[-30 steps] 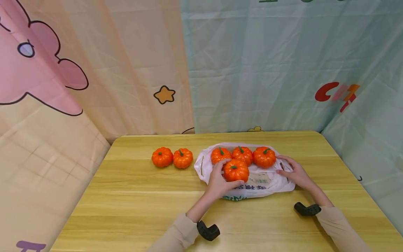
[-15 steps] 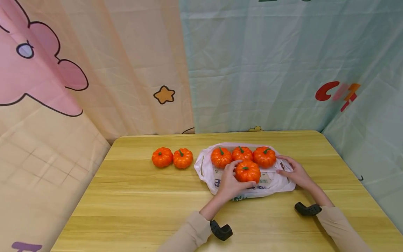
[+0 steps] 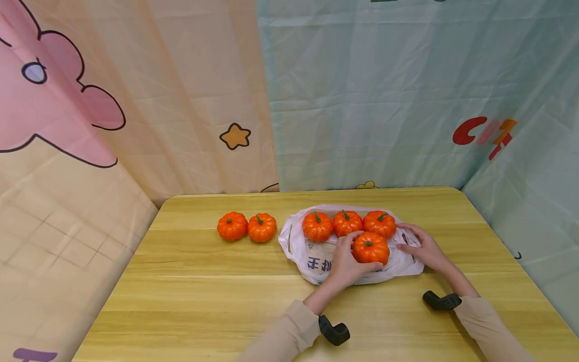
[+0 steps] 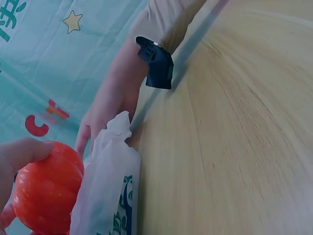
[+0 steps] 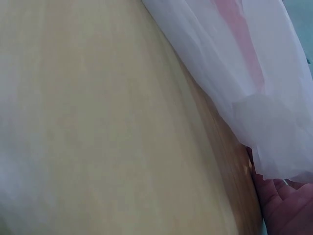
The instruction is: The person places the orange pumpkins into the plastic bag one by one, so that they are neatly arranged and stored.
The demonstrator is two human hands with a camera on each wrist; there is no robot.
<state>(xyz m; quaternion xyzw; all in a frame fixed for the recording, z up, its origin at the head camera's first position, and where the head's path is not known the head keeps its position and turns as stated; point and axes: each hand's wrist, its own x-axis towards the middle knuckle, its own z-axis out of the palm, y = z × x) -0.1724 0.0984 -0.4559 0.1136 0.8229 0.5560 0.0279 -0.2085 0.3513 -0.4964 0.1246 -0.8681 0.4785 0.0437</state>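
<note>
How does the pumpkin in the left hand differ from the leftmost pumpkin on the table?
The held pumpkin lies on the white plastic bag; the leftmost pumpkin sits on bare table. The left hand grips the first; nothing touches the second except a neighbouring pumpkin. Both are orange with green stems.

Small orange pumpkin (image 3: 370,248) with green stem, upright, on the white plastic bag (image 3: 316,254), just in front of three more in a row. Gripped by the left hand (image 3: 346,264). Bag flat on the table, printed, right edge held by the right hand (image 3: 422,250).
</note>
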